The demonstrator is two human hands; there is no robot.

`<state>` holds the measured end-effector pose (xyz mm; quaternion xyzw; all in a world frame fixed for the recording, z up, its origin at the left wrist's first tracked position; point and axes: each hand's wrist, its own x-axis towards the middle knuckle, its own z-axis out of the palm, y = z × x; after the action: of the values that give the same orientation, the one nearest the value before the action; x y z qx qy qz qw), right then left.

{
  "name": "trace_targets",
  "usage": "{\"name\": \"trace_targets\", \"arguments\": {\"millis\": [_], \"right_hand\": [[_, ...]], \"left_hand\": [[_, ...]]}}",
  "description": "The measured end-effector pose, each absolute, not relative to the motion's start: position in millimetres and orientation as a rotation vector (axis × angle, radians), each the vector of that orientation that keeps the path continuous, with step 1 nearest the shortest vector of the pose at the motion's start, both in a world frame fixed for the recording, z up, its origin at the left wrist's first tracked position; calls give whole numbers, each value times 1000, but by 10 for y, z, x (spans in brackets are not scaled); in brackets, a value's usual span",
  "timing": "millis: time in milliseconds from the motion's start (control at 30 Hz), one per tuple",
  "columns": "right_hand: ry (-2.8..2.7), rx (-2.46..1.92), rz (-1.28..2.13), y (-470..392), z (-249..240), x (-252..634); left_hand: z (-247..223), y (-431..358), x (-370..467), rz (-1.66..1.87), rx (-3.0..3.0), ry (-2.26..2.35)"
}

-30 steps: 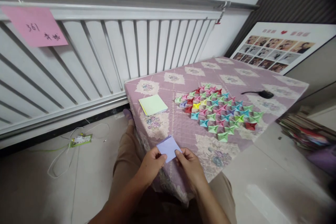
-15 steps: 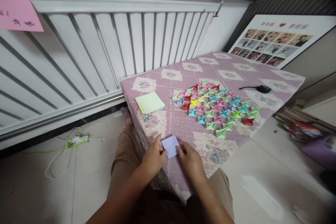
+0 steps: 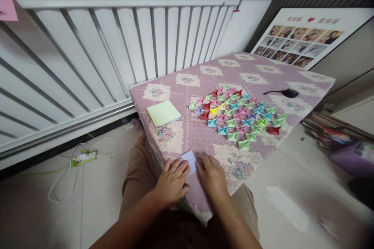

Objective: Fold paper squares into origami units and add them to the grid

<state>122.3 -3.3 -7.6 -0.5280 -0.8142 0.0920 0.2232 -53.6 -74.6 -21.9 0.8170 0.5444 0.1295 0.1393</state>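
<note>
A small light-purple square of paper (image 3: pixel 190 160) lies on the patterned tablecloth near the table's front corner. Across its left part rests my left hand (image 3: pixel 173 179), palm down with the fingers stretched out, covering that side. My right hand (image 3: pixel 212 173) pinches the paper's right edge, its fingers curled and the thumb partly hidden. Farther off, rows of small folded paper pieces (image 3: pixel 230 123) in green, pink, blue, red and yellow stand on the cloth. To the left sits a stack of square paper sheets (image 3: pixel 164 113), pale green on top.
A white radiator (image 3: pixel 125 42) runs along the table's far left side. On the cloth at the right lies a small black object with a cord (image 3: pixel 290 93). A photo board (image 3: pixel 295 42) leans behind the table. A power strip (image 3: pixel 84 158) is on the floor.
My left hand has gone from pinching the paper's left edge to lying flat over it. The right hand stays at the right edge. The view has shifted slightly.
</note>
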Motion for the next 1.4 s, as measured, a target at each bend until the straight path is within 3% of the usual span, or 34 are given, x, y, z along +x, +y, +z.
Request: {"name": "trace_targets", "arguments": {"millis": [100, 1400], "right_hand": [[-2317, -1414, 148, -81, -46, 1176], [-2097, -1440, 332, 26, -129, 1111]], "left_hand": [[-229, -756, -559, 362, 2379, 1565], [-142, -810, -534, 380, 2161, 1747]]}}
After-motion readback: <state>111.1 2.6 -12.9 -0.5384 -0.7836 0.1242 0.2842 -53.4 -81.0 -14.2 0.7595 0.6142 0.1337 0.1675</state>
